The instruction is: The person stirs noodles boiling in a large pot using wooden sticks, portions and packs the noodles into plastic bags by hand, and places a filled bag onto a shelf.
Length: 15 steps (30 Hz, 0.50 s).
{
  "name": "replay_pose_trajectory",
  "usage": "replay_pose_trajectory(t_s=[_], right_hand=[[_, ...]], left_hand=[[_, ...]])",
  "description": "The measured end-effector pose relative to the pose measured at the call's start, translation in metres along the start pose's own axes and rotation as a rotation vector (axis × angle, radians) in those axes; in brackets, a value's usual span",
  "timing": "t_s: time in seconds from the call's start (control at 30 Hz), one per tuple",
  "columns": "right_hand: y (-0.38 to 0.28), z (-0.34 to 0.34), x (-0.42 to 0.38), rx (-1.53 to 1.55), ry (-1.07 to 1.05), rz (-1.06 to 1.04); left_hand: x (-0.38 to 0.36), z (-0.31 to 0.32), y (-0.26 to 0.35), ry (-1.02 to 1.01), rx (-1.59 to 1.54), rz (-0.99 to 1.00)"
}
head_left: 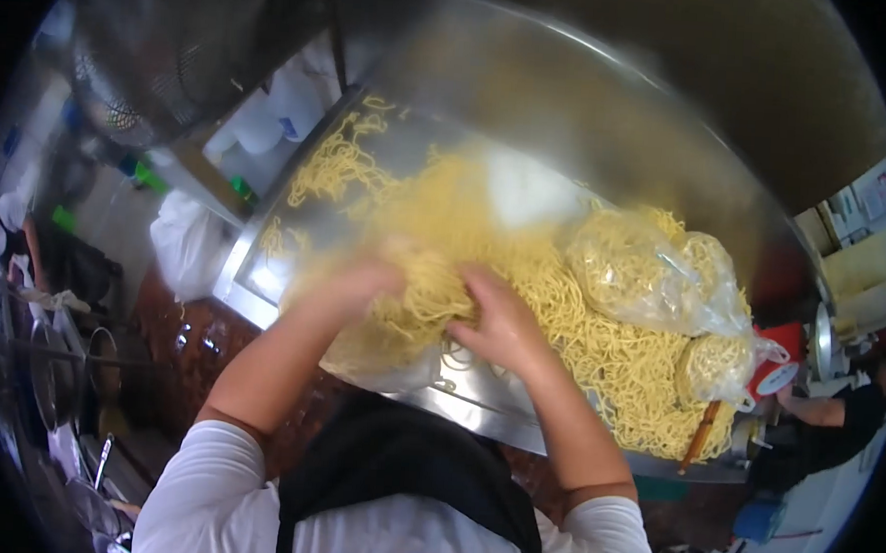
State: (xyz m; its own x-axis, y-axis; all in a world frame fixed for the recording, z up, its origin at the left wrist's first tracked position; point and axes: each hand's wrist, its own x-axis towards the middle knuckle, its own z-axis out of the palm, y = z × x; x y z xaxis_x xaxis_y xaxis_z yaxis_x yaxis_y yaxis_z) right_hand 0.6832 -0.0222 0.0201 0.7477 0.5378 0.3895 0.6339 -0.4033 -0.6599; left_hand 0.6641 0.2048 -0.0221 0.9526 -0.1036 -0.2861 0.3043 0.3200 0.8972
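Yellow noodles (608, 370) lie in a wide heap across a metal worktop (466, 406). My left hand (363, 282), blurred, presses into a bunch of noodles near the front edge; its fingers are largely hidden. Facing it from the right, my right hand (496, 319) holds the other side of the same bunch, thumb and fingers around it. Just below my left hand is a clear plastic bag (383, 367) at the worktop's edge. Filled clear bags of noodles (624, 271) rest on the heap to the right.
A wooden stick (698, 437) leans at the heap's right end, near a red object (777, 356). Another person's arm (817, 408) shows at the far right. A white bag (186, 243) hangs left of the worktop. Steam or blur covers the back.
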Motion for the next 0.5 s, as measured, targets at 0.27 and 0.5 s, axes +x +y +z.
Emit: replay_pose_trajectory(t_s=[0.27, 0.5], right_hand=[[0.082, -0.051, 0.055, -0.539, 0.298, 0.095], [0.1, -0.082, 0.069, -0.666, 0.377, 0.082]], left_hand=[[-0.071, -0.036, 0.059, 0.035, 0.418, -0.002], [-0.075, -0.082, 0.035, 0.062, 1.229, -0.186]])
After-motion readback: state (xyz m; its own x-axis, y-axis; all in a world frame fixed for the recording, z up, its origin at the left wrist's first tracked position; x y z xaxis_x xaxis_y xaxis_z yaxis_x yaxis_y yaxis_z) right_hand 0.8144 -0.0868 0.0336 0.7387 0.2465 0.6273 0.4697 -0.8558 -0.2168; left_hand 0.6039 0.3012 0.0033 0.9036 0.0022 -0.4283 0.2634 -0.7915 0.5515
